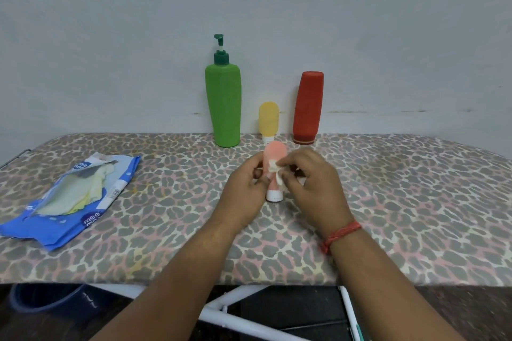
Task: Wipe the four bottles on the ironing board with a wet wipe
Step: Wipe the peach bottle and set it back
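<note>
A small pink bottle (274,155) with a white cap stands cap-down on the leopard-print ironing board (415,202). My left hand (245,194) grips its left side. My right hand (313,185) pinches a crumpled white wet wipe (277,173) against the bottle's front. Behind, along the wall, stand a tall green pump bottle (223,102), a small yellow bottle (268,119) and a red bottle (308,108), both cap-down.
An opened blue pack of wet wipes (69,202) lies on the board's left part. A grey wall rises right behind the bottles. Below the board's near edge are white metal legs (221,310) and a dark bucket (44,299) at the lower left.
</note>
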